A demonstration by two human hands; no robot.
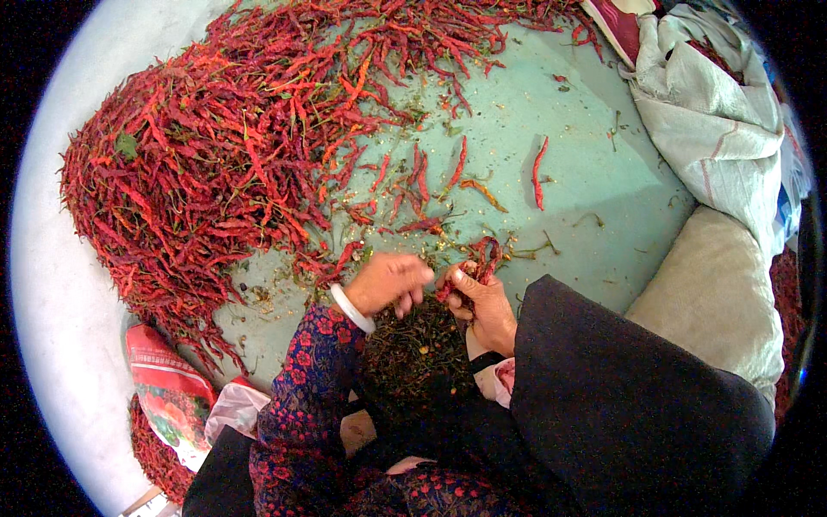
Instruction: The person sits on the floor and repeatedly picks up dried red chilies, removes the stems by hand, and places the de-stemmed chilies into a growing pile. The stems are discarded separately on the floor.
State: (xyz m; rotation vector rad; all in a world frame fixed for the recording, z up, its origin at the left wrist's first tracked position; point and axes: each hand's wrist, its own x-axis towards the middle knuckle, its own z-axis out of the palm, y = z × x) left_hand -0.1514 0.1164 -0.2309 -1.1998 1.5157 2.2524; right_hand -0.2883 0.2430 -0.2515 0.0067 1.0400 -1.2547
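Dried red chillies (488, 252) are bunched in my right hand (487, 308), its thumb pressing on them. Close beside it, to the left, my left hand (389, 283) has its fingers curled in; whatever they may pinch is too small to see. A white bangle (352, 308) circles that wrist. Beneath both hands, between my legs, lies a dark heap of chilli stems (415, 358). Just beyond my hands, a few loose chillies (419, 172) and a yellowish one (484, 195) lie on the pale green sheet (603, 172).
A large pile of red chillies (207, 164) covers the left and far side. One lone chilli (540, 174) lies to the right. White woven sacks (711, 112) and a beige one (711, 293) line the right. A red printed bag (168, 379) stands at lower left. A maroon shoe (616, 30) shows at far right.
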